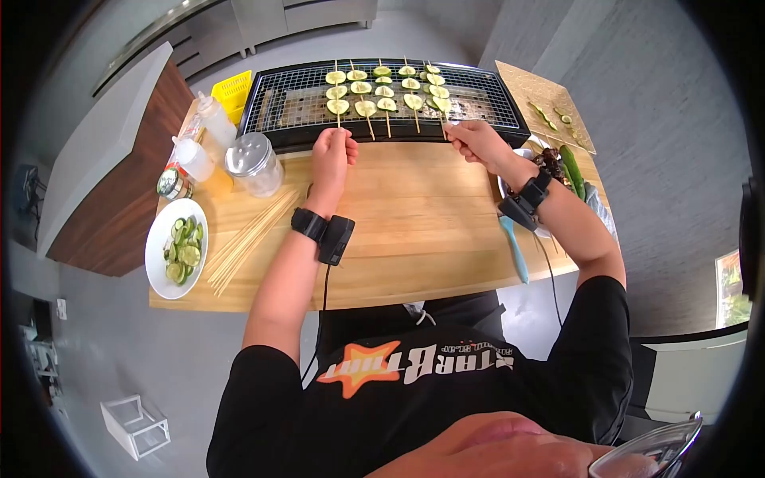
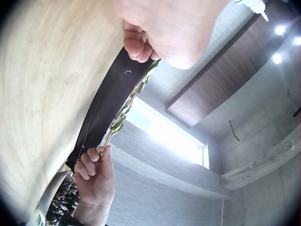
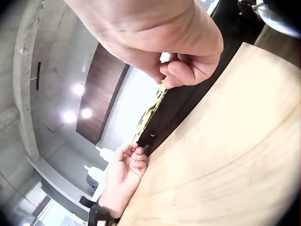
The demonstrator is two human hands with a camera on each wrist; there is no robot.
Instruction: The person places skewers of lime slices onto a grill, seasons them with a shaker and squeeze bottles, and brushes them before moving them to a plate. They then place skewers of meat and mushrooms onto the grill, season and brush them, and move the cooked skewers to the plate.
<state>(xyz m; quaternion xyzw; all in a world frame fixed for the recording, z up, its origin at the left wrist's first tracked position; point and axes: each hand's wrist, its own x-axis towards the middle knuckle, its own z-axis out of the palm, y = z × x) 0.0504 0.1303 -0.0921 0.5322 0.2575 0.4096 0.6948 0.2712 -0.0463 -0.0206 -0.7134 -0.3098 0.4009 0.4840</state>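
Several skewers of pale, green-rimmed slices that look like cucumber lie side by side across a black grill (image 1: pixel 514 127) with a wire mesh. My left hand (image 1: pixel 333 155) pinches the near stick end of the leftmost skewer (image 1: pixel 337 92), its other fingers curled in. At the other end of the row, my right hand (image 1: pixel 482 147) pinches the near end of the rightmost skewer (image 1: pixel 441 103) between thumb and finger. Both hands are at the grill's front edge. In the right wrist view the right hand (image 3: pixel 183 61) hides its stick end.
Bare sticks (image 1: pixel 251 243) lie left on the wooden table (image 1: pixel 414 231), near a white bowl (image 1: pixel 153 263) of slices, a lidded jar (image 1: pixel 259 171) and squeeze bottles (image 1: pixel 215 119). A blue-handled tool (image 1: pixel 516 251), a whole green vegetable (image 1: pixel 572 171) and a board (image 1: pixel 542 88) with scraps lie right.
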